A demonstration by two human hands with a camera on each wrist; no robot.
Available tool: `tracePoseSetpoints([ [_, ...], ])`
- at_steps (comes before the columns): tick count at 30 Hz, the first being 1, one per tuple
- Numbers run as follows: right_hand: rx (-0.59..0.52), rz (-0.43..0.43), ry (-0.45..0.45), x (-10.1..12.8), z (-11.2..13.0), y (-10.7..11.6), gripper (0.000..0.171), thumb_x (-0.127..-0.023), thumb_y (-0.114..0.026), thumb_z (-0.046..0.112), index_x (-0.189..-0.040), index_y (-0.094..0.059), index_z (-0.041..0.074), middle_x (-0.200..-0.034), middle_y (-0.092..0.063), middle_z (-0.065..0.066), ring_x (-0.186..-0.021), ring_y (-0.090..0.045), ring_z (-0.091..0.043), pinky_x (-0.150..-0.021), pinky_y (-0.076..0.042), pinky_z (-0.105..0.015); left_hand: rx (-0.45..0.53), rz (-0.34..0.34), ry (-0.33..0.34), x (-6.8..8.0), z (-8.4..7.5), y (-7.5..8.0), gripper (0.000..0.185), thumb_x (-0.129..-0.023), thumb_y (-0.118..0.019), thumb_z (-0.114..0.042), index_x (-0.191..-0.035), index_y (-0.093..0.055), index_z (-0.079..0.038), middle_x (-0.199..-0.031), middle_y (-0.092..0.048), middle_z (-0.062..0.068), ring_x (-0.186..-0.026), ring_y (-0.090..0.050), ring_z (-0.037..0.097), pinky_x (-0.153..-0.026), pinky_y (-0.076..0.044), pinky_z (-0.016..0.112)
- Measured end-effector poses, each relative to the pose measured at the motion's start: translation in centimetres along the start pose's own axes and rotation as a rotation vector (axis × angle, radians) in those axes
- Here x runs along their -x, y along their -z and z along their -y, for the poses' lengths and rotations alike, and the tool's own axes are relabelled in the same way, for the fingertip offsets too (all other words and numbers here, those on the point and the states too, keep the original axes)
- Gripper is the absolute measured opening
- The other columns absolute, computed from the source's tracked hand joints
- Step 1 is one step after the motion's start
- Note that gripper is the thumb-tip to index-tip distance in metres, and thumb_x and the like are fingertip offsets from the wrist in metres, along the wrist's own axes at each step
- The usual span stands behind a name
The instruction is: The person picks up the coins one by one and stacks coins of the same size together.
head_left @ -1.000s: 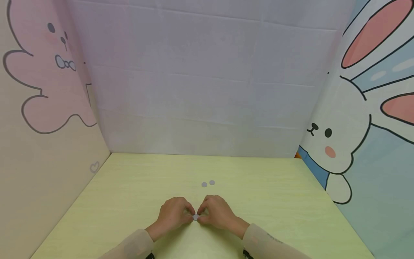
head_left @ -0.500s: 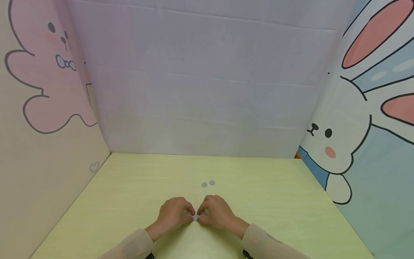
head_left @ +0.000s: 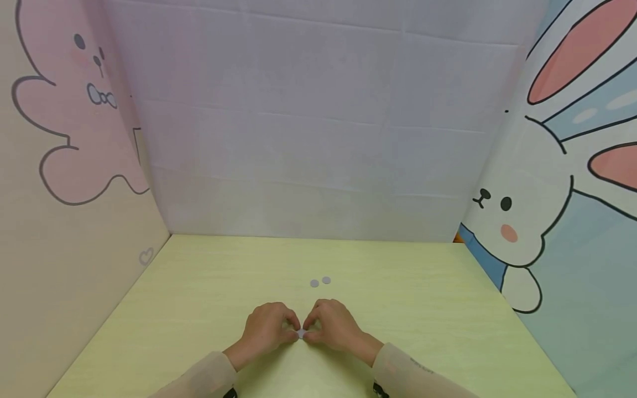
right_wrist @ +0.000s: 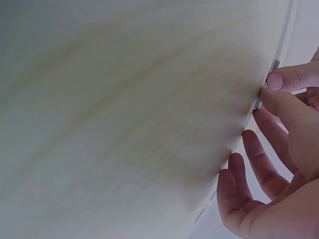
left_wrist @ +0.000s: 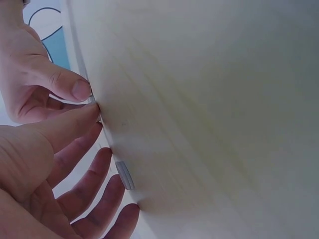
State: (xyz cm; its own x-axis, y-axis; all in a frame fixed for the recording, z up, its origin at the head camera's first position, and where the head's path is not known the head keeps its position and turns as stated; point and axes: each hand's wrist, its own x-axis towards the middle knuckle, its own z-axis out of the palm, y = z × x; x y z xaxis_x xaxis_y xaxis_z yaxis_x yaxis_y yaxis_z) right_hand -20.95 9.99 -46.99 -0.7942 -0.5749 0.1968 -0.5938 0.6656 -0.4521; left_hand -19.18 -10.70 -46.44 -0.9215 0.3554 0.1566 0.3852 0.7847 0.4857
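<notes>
A small grey disc [head_left: 301, 333] lies on the yellow-green table [head_left: 408, 309], near its front edge. My left hand [head_left: 290, 329] and right hand [head_left: 312, 329] meet over it, fingers curled, and their fingertips pinch it from both sides. The left wrist view has my left thumb [left_wrist: 70, 127] and a right fingertip [left_wrist: 75, 88] closing on the disc's edge [left_wrist: 92, 98]. In the right wrist view the disc [right_wrist: 258, 103] shows edge-on against my right thumb [right_wrist: 281, 105]. Most of the disc is hidden by the fingertips.
Two more grey discs [head_left: 314, 283] [head_left: 325, 281] lie side by side just beyond the hands. A white panel closes the back, a pink cartoon panel [head_left: 74, 166] the left and a rabbit panel [head_left: 547, 210] the right. Bare tabletop spreads to either side.
</notes>
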Motion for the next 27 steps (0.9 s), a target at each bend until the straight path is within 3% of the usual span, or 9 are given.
tracePoseSetpoints([
  [27, 0.004, 0.015, -0.042, 0.06, -0.83, 0.18, 0.013, -0.081, -0.094, 0.026, -0.089, -0.086, 0.019, -0.09, -0.072, 0.012, -0.083, -0.058, -0.002, -0.076, -0.048, -0.022, -0.039, 0.004, 0.002, -0.29, 0.11, -0.24, 0.018, -0.075, -0.098, -0.025, -0.079, -0.081, -0.027, -0.098, -0.076, -0.006, -0.091, -0.069, 0.02, -0.069, -0.057, 0.043],
])
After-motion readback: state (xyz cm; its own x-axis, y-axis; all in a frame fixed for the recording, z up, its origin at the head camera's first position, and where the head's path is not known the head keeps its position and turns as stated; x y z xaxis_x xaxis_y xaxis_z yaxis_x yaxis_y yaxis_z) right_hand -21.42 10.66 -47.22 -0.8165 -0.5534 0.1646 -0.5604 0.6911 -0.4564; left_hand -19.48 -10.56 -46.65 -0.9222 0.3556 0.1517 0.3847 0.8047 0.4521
